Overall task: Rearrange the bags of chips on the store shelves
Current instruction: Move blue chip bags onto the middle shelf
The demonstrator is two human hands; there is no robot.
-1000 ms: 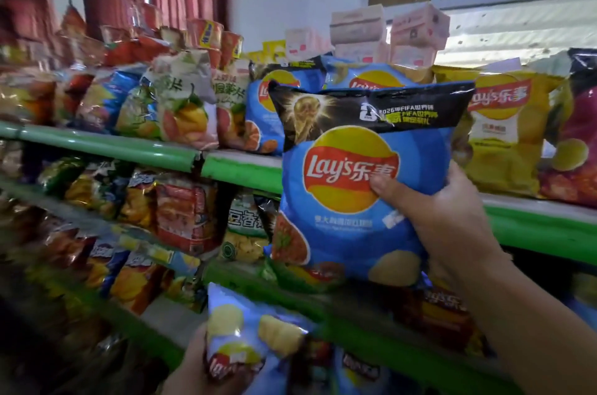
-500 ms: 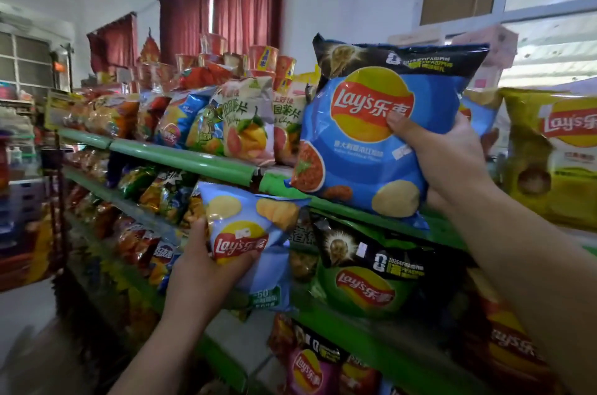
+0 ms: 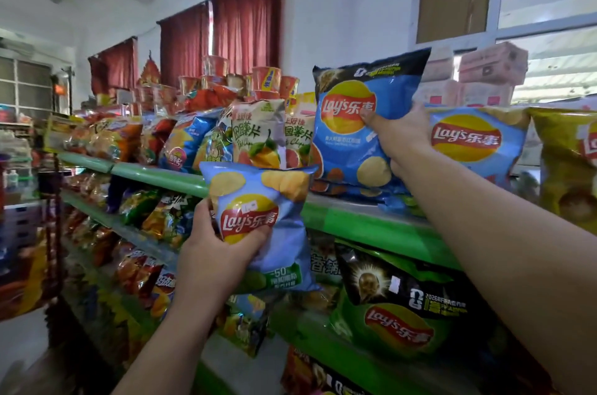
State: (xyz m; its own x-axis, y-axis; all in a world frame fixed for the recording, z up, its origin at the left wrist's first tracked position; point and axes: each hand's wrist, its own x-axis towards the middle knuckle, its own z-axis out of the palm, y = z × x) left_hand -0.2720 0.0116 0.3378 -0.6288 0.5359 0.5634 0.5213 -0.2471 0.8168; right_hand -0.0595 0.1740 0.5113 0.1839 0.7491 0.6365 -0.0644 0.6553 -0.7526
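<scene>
My right hand (image 3: 399, 136) grips a blue Lay's bag with a black top band (image 3: 349, 142), holding it upright with its bottom on the top green shelf (image 3: 371, 223). Another blue Lay's bag (image 3: 478, 142) stands just right of it. My left hand (image 3: 213, 249) holds a smaller light-blue Lay's bag (image 3: 258, 210) in front of the shelf edge, below and left of the first bag. White-and-orange chip bags (image 3: 258, 136) stand to the left on the top shelf.
A yellow Lay's bag (image 3: 568, 162) stands at the far right. A green Lay's bag (image 3: 397, 307) sits on the shelf below. Cup noodles (image 3: 258, 81) and pink boxes (image 3: 491, 68) are stacked behind. Lower shelves at the left hold several mixed snack bags (image 3: 151, 213).
My right hand has raised the black-topped blue bag from below shelf level up onto the top shelf. My left hand has lifted the light-blue bag to just below the shelf edge.
</scene>
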